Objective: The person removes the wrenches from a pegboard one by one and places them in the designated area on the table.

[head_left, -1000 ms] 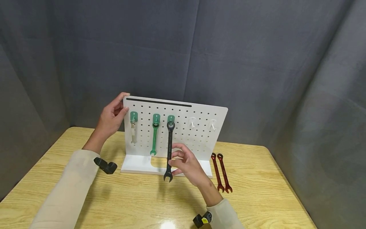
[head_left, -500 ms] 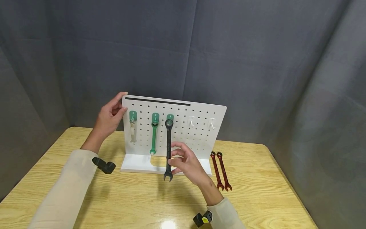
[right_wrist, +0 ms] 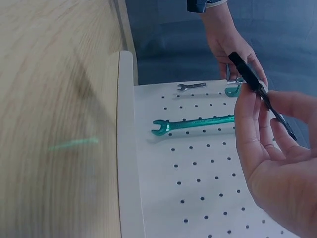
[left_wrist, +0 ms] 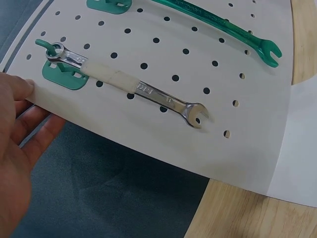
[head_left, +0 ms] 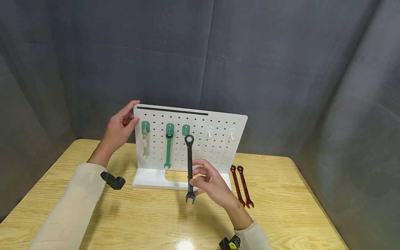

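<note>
My right hand (head_left: 214, 184) pinches a black combination wrench (head_left: 190, 163) by its lower shaft, ring end up and open end down. The wrench is in front of the white pegboard (head_left: 215, 149), its ring just below and right of the third green hook (head_left: 185, 130), which shows uncovered. My left hand (head_left: 118, 128) grips the board's upper left edge, thumb on the front. A silver wrench (left_wrist: 119, 79) with a pale wrap hangs on the leftmost green hook (left_wrist: 64, 76). A green wrench (head_left: 168, 151) hangs from the middle green hook (head_left: 170, 127).
Two white hooks (head_left: 209, 132) are fixed on the right part of the board. Two red wrenches (head_left: 246, 187) lie side by side on the wooden table (head_left: 281, 194), right of the board's base (head_left: 148, 177). A grey curtain (head_left: 156, 52) hangs behind.
My right hand first shifts slightly left, then right and down with the black wrench. Its ring, earlier over the third green hook, now sits below and right of it. My left hand keeps its grip.
</note>
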The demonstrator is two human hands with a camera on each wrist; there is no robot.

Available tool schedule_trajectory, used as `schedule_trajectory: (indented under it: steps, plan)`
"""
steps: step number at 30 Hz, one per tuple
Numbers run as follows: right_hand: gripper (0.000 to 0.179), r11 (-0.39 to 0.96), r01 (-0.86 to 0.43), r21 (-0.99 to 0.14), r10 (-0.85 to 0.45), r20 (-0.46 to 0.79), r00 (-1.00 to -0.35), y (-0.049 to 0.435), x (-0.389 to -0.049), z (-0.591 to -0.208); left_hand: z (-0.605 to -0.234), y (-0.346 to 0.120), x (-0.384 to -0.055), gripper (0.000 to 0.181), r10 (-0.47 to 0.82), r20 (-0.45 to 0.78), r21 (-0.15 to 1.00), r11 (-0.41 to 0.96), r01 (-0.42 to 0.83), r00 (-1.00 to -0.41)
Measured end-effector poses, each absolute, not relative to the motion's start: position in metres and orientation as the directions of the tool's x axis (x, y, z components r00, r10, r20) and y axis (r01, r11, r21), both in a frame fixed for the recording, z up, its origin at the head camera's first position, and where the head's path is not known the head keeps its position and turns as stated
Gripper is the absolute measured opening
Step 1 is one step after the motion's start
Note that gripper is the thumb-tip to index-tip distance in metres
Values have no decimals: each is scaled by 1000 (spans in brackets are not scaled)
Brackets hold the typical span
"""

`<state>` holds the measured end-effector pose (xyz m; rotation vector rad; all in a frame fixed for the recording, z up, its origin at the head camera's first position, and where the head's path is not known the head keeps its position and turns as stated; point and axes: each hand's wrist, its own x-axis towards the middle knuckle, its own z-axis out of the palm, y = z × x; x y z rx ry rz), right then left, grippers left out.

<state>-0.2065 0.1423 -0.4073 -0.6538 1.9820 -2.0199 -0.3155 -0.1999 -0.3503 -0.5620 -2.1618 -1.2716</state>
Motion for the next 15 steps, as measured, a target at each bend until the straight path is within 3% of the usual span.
schedule_trajectory:
  steps: [15]
  plan:
    - [50, 33, -112, -993, -468, 84, -880, 183, -192, -415, -350, -203, -318, 64, 101, 651, 624, 493, 606, -753]
